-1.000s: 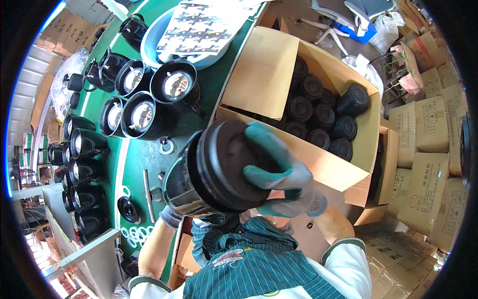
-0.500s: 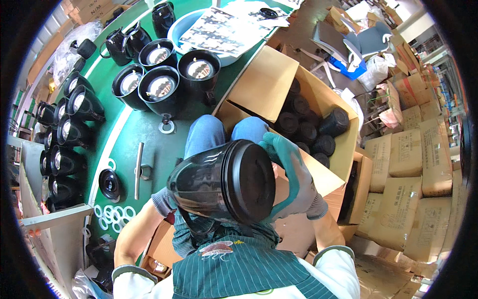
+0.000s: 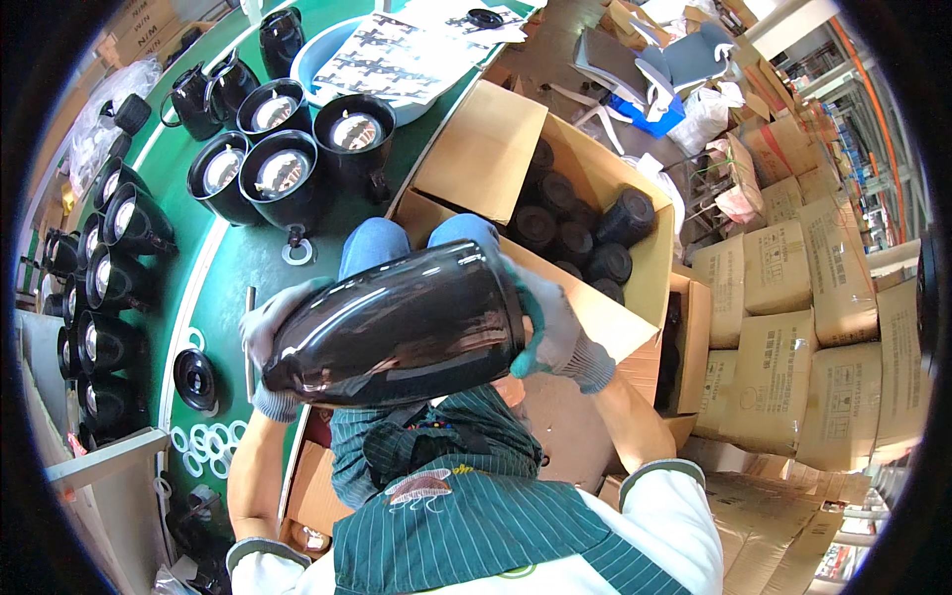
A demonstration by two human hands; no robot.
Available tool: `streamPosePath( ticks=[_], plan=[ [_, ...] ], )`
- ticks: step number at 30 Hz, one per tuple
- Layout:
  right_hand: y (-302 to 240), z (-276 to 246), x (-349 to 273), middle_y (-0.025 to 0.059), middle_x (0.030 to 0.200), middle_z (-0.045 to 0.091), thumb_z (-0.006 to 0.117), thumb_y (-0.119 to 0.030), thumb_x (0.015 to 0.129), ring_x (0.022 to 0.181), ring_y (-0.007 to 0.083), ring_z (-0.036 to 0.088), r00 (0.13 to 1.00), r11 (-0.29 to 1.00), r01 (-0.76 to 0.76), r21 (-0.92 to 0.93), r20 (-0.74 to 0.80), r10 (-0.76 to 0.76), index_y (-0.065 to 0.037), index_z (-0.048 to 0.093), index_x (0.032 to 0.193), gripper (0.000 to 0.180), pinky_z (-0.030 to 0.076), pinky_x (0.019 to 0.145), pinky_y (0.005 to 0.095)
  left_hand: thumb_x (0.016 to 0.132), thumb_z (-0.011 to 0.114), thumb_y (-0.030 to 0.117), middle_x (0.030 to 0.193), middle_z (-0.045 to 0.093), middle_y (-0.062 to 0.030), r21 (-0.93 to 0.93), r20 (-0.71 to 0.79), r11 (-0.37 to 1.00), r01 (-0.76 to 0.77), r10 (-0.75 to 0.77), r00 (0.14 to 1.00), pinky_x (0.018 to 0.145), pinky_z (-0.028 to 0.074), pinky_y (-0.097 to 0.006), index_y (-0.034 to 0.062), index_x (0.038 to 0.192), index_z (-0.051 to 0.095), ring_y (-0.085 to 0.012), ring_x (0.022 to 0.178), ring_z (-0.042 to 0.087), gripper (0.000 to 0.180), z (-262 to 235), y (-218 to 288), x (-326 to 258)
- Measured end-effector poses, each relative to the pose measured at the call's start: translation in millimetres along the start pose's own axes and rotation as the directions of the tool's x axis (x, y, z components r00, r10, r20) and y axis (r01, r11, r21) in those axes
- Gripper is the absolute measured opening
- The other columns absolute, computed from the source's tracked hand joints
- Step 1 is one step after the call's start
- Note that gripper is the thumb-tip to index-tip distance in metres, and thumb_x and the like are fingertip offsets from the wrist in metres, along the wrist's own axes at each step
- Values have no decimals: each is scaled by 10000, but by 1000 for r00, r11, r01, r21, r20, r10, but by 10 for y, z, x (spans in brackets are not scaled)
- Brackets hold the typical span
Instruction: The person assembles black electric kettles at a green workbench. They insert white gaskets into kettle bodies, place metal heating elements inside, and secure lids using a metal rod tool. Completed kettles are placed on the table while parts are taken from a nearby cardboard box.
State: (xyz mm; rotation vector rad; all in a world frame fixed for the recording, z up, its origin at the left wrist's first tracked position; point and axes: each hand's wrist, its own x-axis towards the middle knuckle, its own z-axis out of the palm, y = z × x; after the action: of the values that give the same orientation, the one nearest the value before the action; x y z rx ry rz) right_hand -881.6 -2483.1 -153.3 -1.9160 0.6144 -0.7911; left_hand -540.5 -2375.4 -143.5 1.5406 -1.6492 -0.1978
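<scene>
A glossy black thermos jug body (image 3: 397, 322) lies sideways in the air above my lap, held between both hands. My left hand (image 3: 273, 342), in a grey glove, is closed round its narrow left end. My right hand (image 3: 550, 322), gloved in grey and green, grips the wide end, its fingers partly hidden behind the rim. On the green table to the left lie a metal rod (image 3: 250, 297), a round black part (image 3: 195, 380) and several white rings (image 3: 208, 443).
Several black jugs with silvery insides (image 3: 283, 171) stand ahead on the green table (image 3: 223, 273), with more along its left side. A blue basin (image 3: 309, 55) sits behind them under printed sheets. An open carton (image 3: 650, 293) of black cylindrical parts is right of my knees; stacked cartons (image 3: 764, 377) stand farther right.
The jug body has turned from showing its flat base to lying lengthwise across my view. My left hand has come into sight round the narrow end. The whole scene has shifted somewhat left.
</scene>
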Motion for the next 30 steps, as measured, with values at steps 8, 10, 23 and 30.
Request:
streamPosePath(
  ticks=[8, 10, 23, 30],
  plan=[
    [-375, 123, 86, 236, 1574, 396, 755, -693, 806, 1438, 354, 426, 991, 977, -110, 184, 93, 94, -8, 237, 1618, 1182, 339, 1184, 446, 802, 773, 164, 1010, 778, -177, 138, -178, 964, -229, 251, 951, 932, 580, -428, -25, 1065, 735, -323, 959, 768, 326, -160, -156, -119],
    [-356, 271, 63, 279, 1641, 252, 709, -725, 821, 1518, 400, 286, 992, 977, 126, 173, -21, -125, 17, 147, 1633, 1236, 227, 1233, 475, 783, 756, 136, 1023, 777, -155, 16, -57, 1000, -25, 25, 998, 914, 577, -376, 2, 1084, 761, -286, 954, 762, 330, -126, -76, -93],
    [-66, 227, -108, 139, 1592, 418, 671, -361, 1006, 1406, 231, 451, 942, 660, -320, 680, 155, 297, 6, 303, 1595, 786, 349, 1187, 381, 804, 752, 164, 1012, 768, -125, 105, -29, 945, -311, 315, 949, 883, 601, -404, 63, 1074, 774, -295, 964, 762, 289, -176, 37, 34],
    [5, 469, 15, 183, 1636, 319, 640, -416, 1007, 1471, 290, 361, 995, 884, 58, 464, -94, -16, 3, 234, 1619, 846, 260, 1227, 401, 885, 722, 146, 1044, 765, -115, -452, 134, 840, 298, -267, 954, 904, 564, -334, -16, 1106, 750, -254, 975, 738, 276, 225, -388, -334]
  ],
)
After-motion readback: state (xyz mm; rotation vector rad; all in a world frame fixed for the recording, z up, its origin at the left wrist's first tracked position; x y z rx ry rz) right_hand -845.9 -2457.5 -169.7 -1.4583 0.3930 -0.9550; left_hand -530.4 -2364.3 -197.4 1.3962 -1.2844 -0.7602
